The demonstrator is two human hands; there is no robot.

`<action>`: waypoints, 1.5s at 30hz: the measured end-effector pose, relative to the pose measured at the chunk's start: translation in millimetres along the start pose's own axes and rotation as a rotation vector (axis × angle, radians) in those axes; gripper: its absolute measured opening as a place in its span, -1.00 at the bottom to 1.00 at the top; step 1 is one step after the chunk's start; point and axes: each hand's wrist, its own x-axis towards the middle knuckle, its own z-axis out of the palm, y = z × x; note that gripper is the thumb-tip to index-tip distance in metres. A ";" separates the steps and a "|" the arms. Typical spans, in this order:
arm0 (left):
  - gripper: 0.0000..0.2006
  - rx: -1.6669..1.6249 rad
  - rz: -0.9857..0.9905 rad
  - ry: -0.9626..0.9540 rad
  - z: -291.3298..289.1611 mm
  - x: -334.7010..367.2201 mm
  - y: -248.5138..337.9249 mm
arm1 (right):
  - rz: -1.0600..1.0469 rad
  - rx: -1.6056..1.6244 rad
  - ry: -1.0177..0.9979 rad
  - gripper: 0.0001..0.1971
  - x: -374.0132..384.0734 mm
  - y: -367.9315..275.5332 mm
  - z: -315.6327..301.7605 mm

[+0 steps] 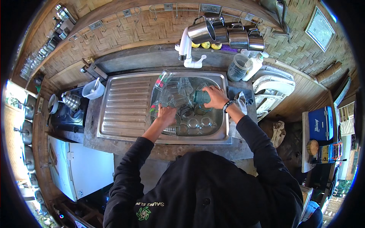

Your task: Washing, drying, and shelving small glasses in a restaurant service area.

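Over the right side of the steel sink (pixel 224 125), my right hand (pixel 216 98) is closed round a greenish clear glass (pixel 199 97). My left hand (pixel 166 115) is at the basin's left side with its fingers curled down among the glassware; what they grip, if anything, cannot be made out. Beside it lies a pink and green patterned thing (pixel 153 109), partly hidden. Several clear glasses (pixel 185 86) crowd the water-filled basin, some under the surface. A clear glass with pink and green decoration (pixel 163 78) leans at the basin's upper left corner.
A ribbed drainboard (pixel 125 106) adjoins the basin on the left. The white faucet (pixel 185 47) rises behind it, near hanging steel mugs (pixel 201 32). At the right stand a clear plastic jar (pixel 238 68) and a white pump bottle (pixel 255 65). A white tub (pixel 93 90) sits far left.
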 end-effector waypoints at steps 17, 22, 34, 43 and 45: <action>-0.63 -0.407 -0.039 0.110 -44.9 -5.2 -32.4 | -0.013 -0.034 -0.054 -0.27 -1.2 -5.4 -2.9; -0.62 -0.590 -0.009 0.216 -62.8 -3.2 -40.1 | -0.047 -0.068 -0.002 -0.25 -4.5 -1.6 3.0; -0.61 -1.184 -0.106 0.309 -61.9 5.5 -43.2 | -0.019 -0.018 -0.042 -0.25 -16.3 -5.5 12.7; -0.68 -1.784 -0.170 0.221 -43.0 11.0 -7.9 | -0.038 0.030 0.058 -0.25 -28.3 -0.5 18.2; -0.72 -2.025 -0.108 0.144 -26.1 15.4 -13.8 | -0.058 0.146 0.165 -0.33 -33.4 -3.6 15.8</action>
